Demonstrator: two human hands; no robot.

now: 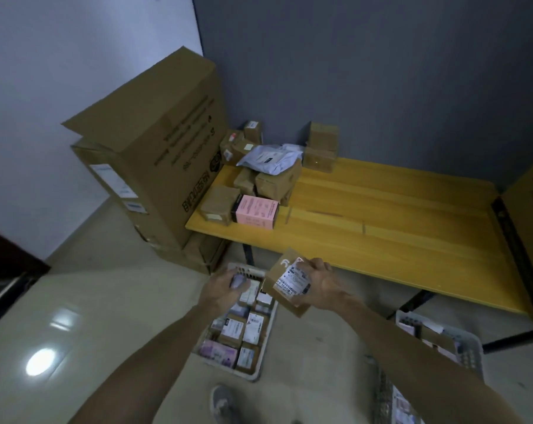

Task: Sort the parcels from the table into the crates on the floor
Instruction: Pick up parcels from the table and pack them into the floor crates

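- Parcel (289,286), brown card with white label, above far right corner of crate (251,376), gripped in right hand (321,286).
- Left hand (225,287) above crate's far end, curled round small pale item (240,281).
- More parcels (259,179) on surface (396,215) beyond crate.

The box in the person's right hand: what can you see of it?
The box is small, closed, brown cardboard, with a white barcoded shipping label on one face and a white mark on another. It hangs tilted in the air, in front of the table edge, above the far end of a crate full of parcels. The right hand grips its side, fingers over the label. The left hand, gripping a pale item, is close beside it; contact cannot be told.
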